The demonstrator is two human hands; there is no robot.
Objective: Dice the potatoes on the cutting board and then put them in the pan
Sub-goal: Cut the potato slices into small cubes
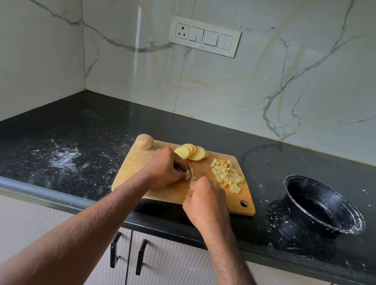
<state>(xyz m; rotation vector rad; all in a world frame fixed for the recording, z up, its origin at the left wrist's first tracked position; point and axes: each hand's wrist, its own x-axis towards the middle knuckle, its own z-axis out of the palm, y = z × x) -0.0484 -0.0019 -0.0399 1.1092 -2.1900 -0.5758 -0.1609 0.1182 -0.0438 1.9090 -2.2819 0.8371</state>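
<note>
Potatoes are partly diced: on the cutting board [156,191], itself on the dark desk [58,140], sit a cube pile [227,175], fanned slices [192,152] and one whole potato [144,142]. The pan [324,207] stands right, apparently empty, open desk between. Left hand [165,168] pins a piece; right hand [207,201] grips the knife [190,169].

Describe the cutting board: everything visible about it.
The cutting board is a light wooden rectangle with rounded corners and a hanging hole near its front right corner. It lies flat on the black countertop, near the front edge. On it sit a fan of potato slices at the back, a pile of diced potato on the right, and a whole potato at its back left corner. The left hand rests on it; the right hand hovers over its front edge.
</note>
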